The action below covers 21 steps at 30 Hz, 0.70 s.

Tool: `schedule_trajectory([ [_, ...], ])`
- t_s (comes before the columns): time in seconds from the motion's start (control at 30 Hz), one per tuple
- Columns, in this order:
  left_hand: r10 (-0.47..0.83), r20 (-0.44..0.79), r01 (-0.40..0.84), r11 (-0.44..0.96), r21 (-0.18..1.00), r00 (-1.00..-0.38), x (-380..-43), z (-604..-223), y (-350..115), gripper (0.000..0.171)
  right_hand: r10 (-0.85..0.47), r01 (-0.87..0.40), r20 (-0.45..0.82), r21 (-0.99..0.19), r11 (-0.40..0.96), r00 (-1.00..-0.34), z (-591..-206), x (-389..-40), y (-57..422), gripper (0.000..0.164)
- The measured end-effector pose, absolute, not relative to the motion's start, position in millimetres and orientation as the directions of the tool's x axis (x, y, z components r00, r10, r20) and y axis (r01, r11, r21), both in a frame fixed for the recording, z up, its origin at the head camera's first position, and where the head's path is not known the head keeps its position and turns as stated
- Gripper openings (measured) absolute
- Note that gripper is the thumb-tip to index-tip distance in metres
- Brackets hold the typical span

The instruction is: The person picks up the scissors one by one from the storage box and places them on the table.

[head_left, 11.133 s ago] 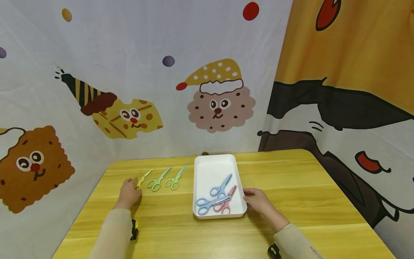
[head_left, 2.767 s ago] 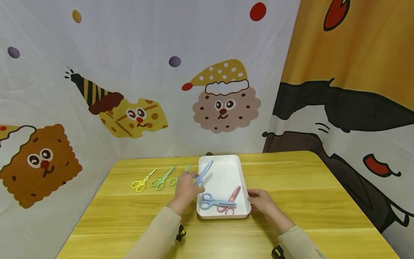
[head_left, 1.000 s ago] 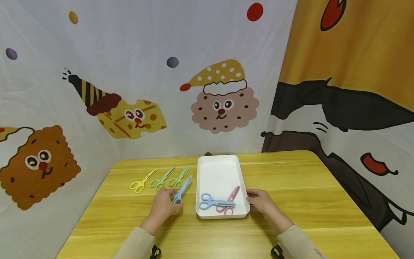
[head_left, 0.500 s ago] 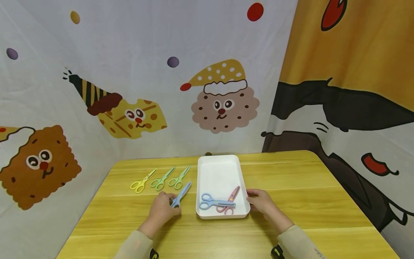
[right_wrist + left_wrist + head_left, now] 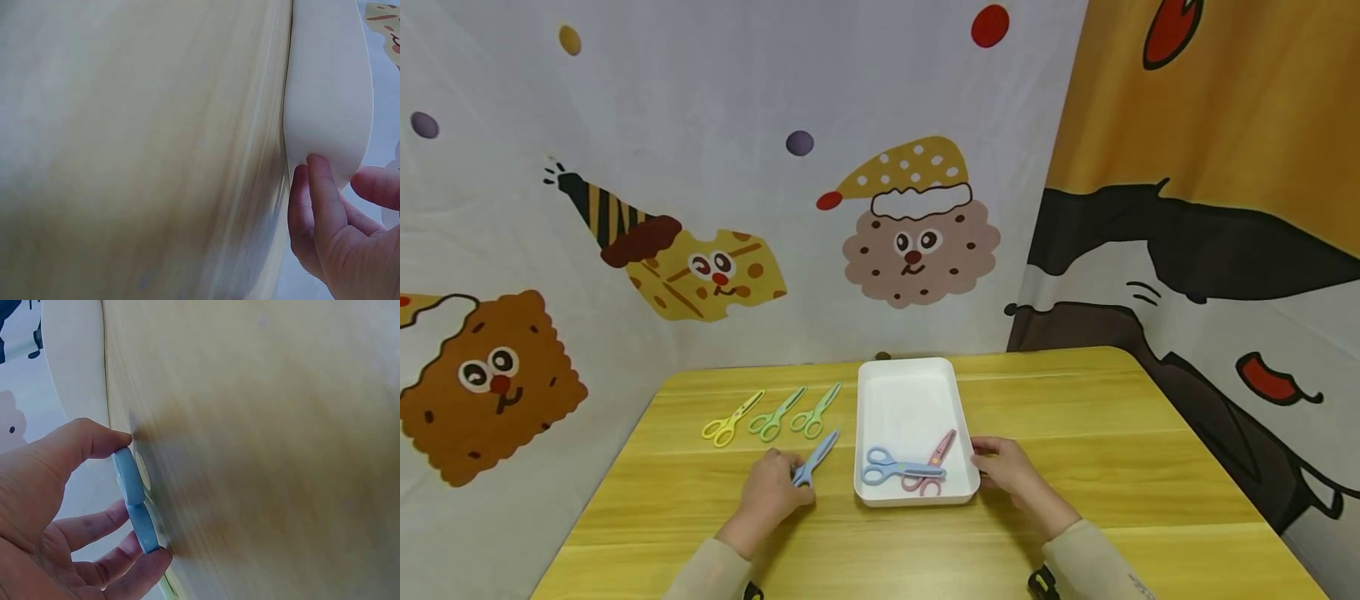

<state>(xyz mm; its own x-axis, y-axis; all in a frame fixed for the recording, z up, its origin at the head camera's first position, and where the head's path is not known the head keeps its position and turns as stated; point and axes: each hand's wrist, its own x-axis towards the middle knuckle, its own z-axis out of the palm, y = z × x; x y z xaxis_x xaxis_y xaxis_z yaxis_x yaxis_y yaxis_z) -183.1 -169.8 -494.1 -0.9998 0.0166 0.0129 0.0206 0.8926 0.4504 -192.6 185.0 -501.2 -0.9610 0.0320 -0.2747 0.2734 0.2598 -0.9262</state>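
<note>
Light blue scissors [image 5: 817,458] lie low at the tabletop, left of the white tray [image 5: 910,392], with blades pointing away. My left hand [image 5: 771,490] pinches their handles between thumb and fingers; the blue handle loops [image 5: 130,478] show in the left wrist view. At the tray's near right side my right hand [image 5: 1006,467] holds the wall, fingertips on its outer face and thumb by the rim in the right wrist view. Inside the tray, another pair of light blue scissors [image 5: 887,467] overlaps pink scissors [image 5: 942,450].
Yellow scissors [image 5: 730,421], green scissors [image 5: 775,417] and lighter green scissors [image 5: 815,414] lie in a row behind my left hand. The wooden table [image 5: 1075,408] ends at a cartoon-printed curtain [image 5: 737,167] at the back.
Earlier my left hand was at the yellow scissors, then lifted blue scissors out of the tray. Over the last second it has drawn them slightly nearer. The right hand stays at the tray.
</note>
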Motion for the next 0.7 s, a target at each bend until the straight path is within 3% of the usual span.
schedule_trajectory([
  [0.7, 0.017, -0.004, 0.014, 0.912, 0.410, -1.000, -185.5, -498.2, -171.7, 0.044, 0.036, 0.278, -0.280, -0.918, 0.282, -0.959, -499.9, -193.0, 185.0, 0.036],
])
